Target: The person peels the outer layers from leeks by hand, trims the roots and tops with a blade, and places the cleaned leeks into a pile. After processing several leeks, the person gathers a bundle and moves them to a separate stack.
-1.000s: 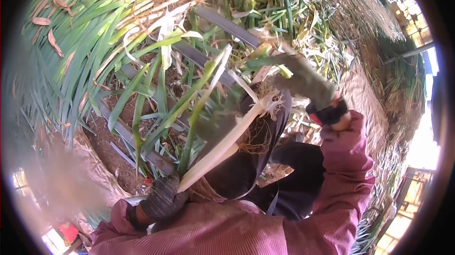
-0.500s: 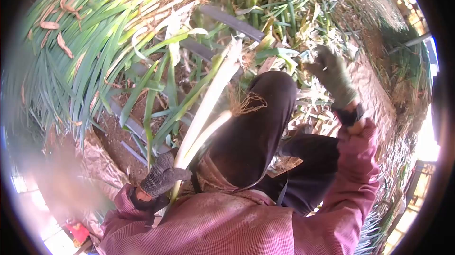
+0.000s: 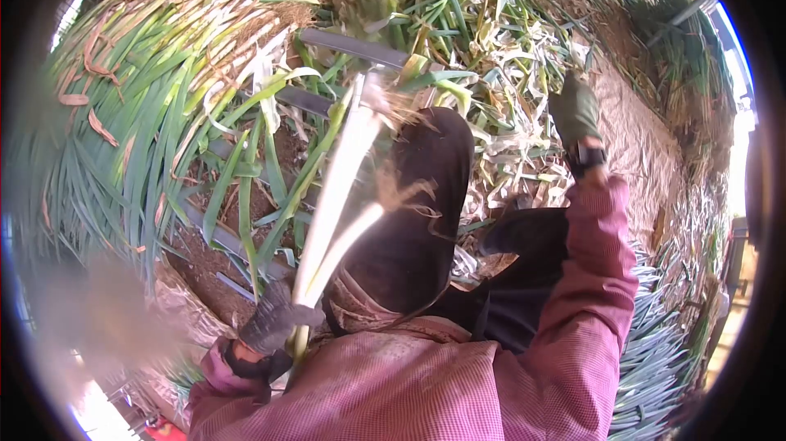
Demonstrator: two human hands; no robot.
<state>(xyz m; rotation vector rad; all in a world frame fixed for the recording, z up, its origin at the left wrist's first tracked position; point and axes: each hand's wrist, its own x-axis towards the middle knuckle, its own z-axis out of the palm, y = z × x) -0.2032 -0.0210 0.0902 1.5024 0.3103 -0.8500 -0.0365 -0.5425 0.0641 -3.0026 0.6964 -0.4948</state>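
Note:
My left hand [image 3: 274, 318], in a dark grey knit glove, is closed around long green onions [image 3: 334, 187] near my lap. Their white stalks slant up and away from my hand, and the stringy roots [image 3: 393, 105] at the far end are blurred. One thinner stalk [image 3: 350, 236] splits off to the right, its roots over my raised knee. Off to the right, my right hand [image 3: 575, 112], in an olive glove, is held beside the heap of stripped leaves [image 3: 512, 122]. Its back faces me, and the fingers are too foreshortened to read.
A thick pile of green onions [image 3: 139, 130] lies at the left, roots toward the top. Grey metal bars [image 3: 352, 46] cross the ground ahead. Brown sheeting [image 3: 634, 122] stretches along the right, with more green onions [image 3: 655, 359] at lower right.
The view has shifted a little. My right hand, whose fingers were spread before, has turned so that its back shows. My left hand keeps its grip on the green onions, whose root ends now look blurred.

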